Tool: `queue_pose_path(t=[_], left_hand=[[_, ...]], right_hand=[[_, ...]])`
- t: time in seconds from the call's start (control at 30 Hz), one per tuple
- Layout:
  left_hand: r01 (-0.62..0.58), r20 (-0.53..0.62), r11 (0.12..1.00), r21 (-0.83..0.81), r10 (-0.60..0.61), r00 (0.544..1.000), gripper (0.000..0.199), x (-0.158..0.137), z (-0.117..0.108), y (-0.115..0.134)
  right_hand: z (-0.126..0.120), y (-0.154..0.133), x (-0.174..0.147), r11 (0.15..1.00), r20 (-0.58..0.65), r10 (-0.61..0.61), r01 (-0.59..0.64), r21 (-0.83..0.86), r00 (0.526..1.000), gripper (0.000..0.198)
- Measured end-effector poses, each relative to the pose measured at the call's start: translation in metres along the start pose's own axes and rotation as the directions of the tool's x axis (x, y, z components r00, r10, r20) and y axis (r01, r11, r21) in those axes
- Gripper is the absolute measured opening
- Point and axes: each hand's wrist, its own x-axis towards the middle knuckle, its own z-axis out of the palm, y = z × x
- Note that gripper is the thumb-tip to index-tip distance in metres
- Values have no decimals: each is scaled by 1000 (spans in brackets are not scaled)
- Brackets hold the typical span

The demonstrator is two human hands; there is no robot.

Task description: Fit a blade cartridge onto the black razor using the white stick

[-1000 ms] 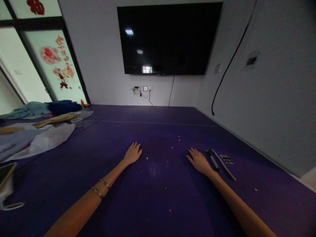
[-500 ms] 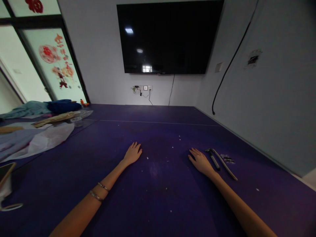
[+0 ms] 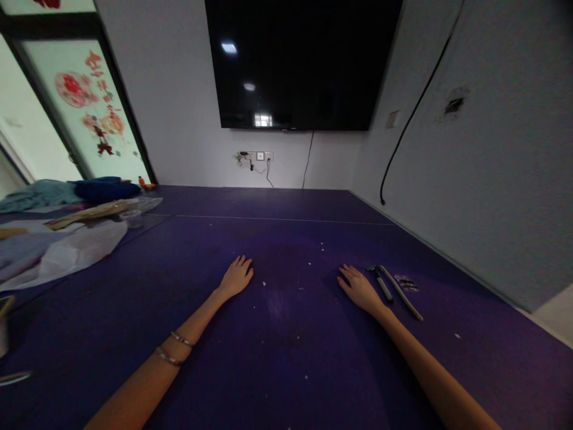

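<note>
Plainly, one small clear packet (image 3: 406, 283) lies on the purple table (image 3: 286, 334), with dark pieces showing in it, too blurred to count. Left of it are one pale, slightly curved rod (image 3: 401, 293) and one dark-headed tool (image 3: 384, 288) with a grey handle, both just beside the right hand (image 3: 358, 286). Two hands rest palm down, released, fingers slightly spread; the left hand (image 3: 237, 277) lies well apart from the right, two bracelets (image 3: 182, 339) on its arm. At far left are two bundled cloths, one teal (image 3: 40, 194) and one blue (image 3: 107, 189), near a sheet of clear plastic (image 3: 143, 206). Compared with half a second ago, hands and tool keep their places, while the view shifts, cutting off the television (image 3: 299, 65) at its top.
</note>
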Motion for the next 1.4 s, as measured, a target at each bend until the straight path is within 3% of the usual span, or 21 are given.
queue_pose_path(t=[0.17,0.33,0.47,0.6,0.97,1.13,1.23,1.33,1.37,1.4], left_hand=[[-2,6,1000,28,2,1000,52,0,0,0],[-7,-10,1000,28,8,1000,52,2,3,-2],[-3,-17,1000,23,3,1000,52,3,5,-4],[-4,-27,1000,13,5,1000,52,4,6,-5],[3,-38,1000,-24,-4,999,51,1,3,-1],[16,-105,965,-263,-45,993,38,1,-11,8],[16,-133,939,-342,-66,989,31,6,-21,27],[-24,-112,892,-451,-29,993,25,12,-31,64],[-37,-72,856,-516,-1,997,23,14,-34,79],[21,47,729,-684,15,999,22,16,-37,94]], right_hand=[[-18,11,7,992,-91,15,-3,130,996,41],[-68,43,9,944,-188,323,-300,139,928,40],[-88,62,-3,902,-37,431,-430,49,901,33],[-86,62,-18,866,79,500,-498,-49,862,23],[-79,50,-26,880,135,475,-469,-75,870,16],[-82,42,-25,883,120,470,-464,-70,875,19],[-87,24,-18,891,65,454,-450,-61,889,22],[-92,-8,-8,930,2,365,-365,-35,931,22],[-92,-22,-5,944,-9,330,-330,-14,944,22],[-92,-36,-3,955,-21,295,-295,3,955,22]])
